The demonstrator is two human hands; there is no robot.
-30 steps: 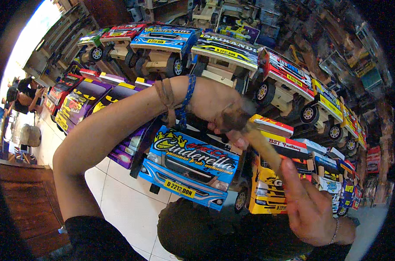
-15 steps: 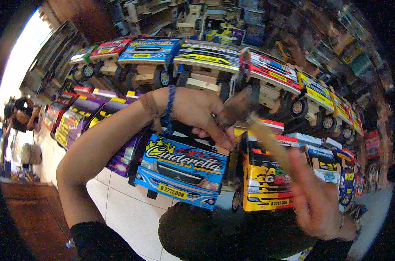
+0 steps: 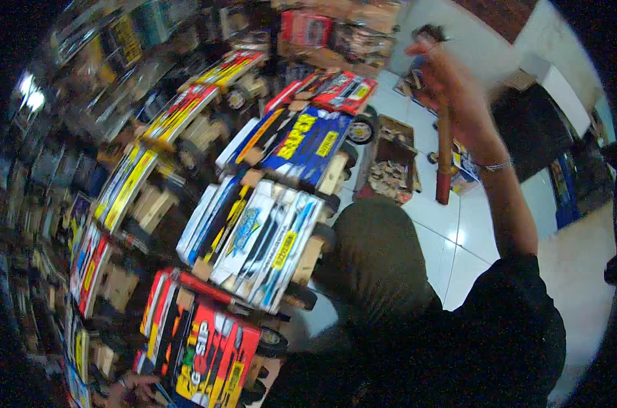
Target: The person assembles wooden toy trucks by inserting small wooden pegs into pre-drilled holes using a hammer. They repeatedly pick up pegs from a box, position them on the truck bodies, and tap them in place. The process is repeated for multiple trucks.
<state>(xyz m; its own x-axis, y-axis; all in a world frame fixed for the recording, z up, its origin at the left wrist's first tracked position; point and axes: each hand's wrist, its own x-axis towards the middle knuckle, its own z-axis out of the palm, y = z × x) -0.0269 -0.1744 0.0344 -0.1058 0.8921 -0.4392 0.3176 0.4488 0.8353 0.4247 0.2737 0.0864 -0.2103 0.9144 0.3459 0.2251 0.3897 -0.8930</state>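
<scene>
The white tiled floor (image 3: 451,238) carries everything here, and you are looking down on it at a steep tilt. Rows of painted wooden toy trucks cover its left side, from the top edge down to the bottom-left corner. Nearest you stands a white and blue toy truck (image 3: 257,241) seen from above, with a blue and yellow toy truck (image 3: 301,146) just beyond it and a red and orange toy truck (image 3: 210,353) by the bottom edge. Your dark sleeve (image 3: 499,326) fills the bottom-right, and a grey-green cloth (image 3: 376,265) bunches up beside it, next to the white truck. A brown box of wood scraps (image 3: 393,160) sits on the tiles toward the top, just right of the blue truck.

Your right hand (image 3: 458,92) is raised high near the top of the view, closed around the upper end of a wooden stick (image 3: 444,160) that hangs down over the tiles, clear of the trucks, with a red lower end. A thin bracelet (image 3: 493,165) circles that wrist. Your left hand (image 3: 135,387) shows only at the bottom-left edge, by the red truck; you cannot tell from this blurred view whether it grips anything.
</scene>
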